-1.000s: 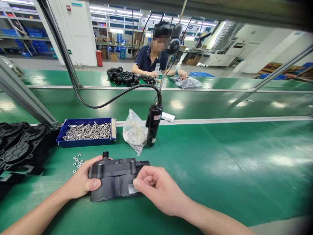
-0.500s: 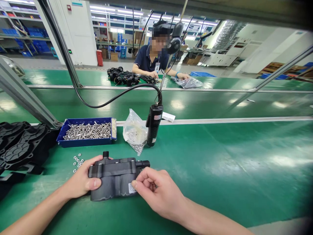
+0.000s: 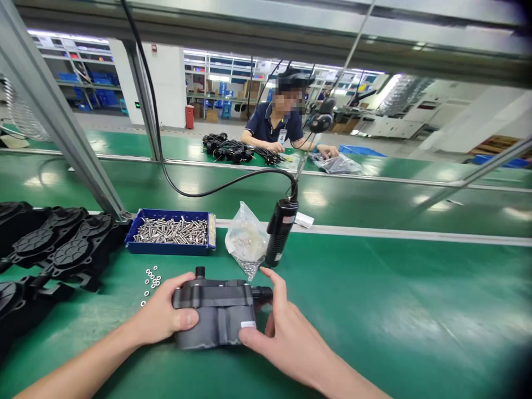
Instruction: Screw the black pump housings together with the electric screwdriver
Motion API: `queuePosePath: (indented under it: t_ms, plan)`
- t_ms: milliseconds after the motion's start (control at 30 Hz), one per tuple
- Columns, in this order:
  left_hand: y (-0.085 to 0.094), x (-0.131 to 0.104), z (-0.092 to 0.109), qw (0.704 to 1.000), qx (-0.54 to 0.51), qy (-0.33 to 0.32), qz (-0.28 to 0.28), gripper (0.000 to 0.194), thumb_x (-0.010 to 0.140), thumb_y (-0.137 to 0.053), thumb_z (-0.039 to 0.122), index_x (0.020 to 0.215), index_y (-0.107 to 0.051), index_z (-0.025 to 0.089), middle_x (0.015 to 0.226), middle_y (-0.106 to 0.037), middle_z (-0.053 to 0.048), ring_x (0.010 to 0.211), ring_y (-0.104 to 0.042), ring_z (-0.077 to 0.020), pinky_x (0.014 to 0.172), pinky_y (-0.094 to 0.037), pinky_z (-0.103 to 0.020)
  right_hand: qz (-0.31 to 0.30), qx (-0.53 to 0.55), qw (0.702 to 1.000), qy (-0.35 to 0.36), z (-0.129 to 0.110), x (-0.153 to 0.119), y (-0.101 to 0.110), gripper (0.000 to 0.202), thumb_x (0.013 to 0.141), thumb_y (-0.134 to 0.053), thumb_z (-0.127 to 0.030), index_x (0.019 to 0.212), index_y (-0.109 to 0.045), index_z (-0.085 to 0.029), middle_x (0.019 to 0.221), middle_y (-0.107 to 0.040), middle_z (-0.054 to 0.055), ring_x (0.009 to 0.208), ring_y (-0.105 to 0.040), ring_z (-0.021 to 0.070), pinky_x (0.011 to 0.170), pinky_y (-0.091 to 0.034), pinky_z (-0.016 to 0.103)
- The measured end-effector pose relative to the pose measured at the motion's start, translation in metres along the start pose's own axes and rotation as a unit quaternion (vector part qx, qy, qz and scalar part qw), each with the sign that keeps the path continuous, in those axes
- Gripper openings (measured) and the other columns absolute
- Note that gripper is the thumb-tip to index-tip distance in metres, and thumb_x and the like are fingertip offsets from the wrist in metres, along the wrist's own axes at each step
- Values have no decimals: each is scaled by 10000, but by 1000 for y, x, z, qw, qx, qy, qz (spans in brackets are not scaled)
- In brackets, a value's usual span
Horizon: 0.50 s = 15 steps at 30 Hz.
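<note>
A black plastic housing (image 3: 216, 316) with a short pipe on top and another on its right side is held just above the green bench. My left hand (image 3: 166, 310) grips its left end, thumb on the front face. At the right end is my right hand (image 3: 278, 332), its thumb on the front face by a small white label (image 3: 248, 325) and its index finger raised beside the side pipe. The other fingers of that hand are partly hidden behind the housing.
Behind stand a blue tray of screws (image 3: 170, 247), a plastic bag of small metal parts (image 3: 248, 238) and a hanging black electric screwdriver (image 3: 281, 233). Loose washers (image 3: 153, 277) lie left of centre, more black housings (image 3: 70, 244) further left. A person (image 3: 278, 122) sits across the bench.
The view has shifted, so the scene sits lower and further right. My right hand has spread from a pinch at the label, its index finger now lifted and its thumb against the housing.
</note>
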<state>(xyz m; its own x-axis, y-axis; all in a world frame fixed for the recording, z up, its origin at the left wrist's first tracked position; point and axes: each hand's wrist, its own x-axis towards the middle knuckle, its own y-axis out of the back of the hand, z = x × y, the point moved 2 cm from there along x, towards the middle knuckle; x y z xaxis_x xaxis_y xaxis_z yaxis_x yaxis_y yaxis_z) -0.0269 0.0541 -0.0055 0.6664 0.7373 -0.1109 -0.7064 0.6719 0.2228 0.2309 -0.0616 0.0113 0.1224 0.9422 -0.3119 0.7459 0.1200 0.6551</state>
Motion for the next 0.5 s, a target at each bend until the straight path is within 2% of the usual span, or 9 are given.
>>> queuePosePath:
  t_ms: [67,133,233,333,400,467,500]
  plan:
    - [-3,0,7,1000,-7,-1,-10,848,684,-784,814,1187,-678,139,1058,-690,-68,946,-614,-249,817,-518,-299,-20,18,1000,-4,-4,4,0,1029,856,-733,-535,1599,-64,-291,823,-641,-3,845,-640,314,779,-448,419]
    - [-5,-1,13,999,-26,-9,-37,902,692,-761,861,1227,-684,139,1022,-692,-52,897,-598,-218,775,-500,-271,-30,39,999,3,-4,9,2,808,890,-693,-523,1507,-230,-284,818,-630,-14,796,-616,275,743,-439,391]
    - [-2,-1,16,999,-13,-22,-40,1037,712,-609,978,1321,-673,142,1197,-715,-106,1005,-631,-258,887,-535,-307,-58,75,995,17,4,15,6,624,923,-677,-566,1363,-337,-282,813,-616,-36,765,-566,221,721,-415,348]
    - [2,-4,13,1000,-8,8,-3,1002,824,-402,983,1325,-705,170,1316,-714,-127,1197,-630,-315,1051,-524,-365,-103,133,984,52,19,22,7,640,935,-631,-710,1304,-368,-259,823,-576,-44,740,-498,173,698,-390,309]
    - [1,-5,10,999,-30,35,24,896,875,-414,936,1269,-748,203,1306,-734,-99,1278,-613,-312,1105,-507,-360,-124,167,975,73,27,30,6,747,913,-580,-818,1329,-360,-238,793,-532,-53,702,-462,157,652,-382,288]
    - [-3,-5,7,994,-76,67,34,803,887,-487,894,1220,-769,221,1218,-766,-77,1201,-661,-281,1012,-568,-329,-107,183,973,86,31,39,4,828,897,-542,-877,1375,-340,-232,794,-522,-52,673,-465,152,593,-385,269]
    - [-6,-4,6,989,-111,90,31,782,886,-510,883,1220,-764,223,1125,-781,-71,1076,-704,-261,890,-610,-316,-85,188,974,92,31,44,3,827,903,-528,-880,1386,-346,-234,812,-530,-45,661,-476,149,564,-391,260]
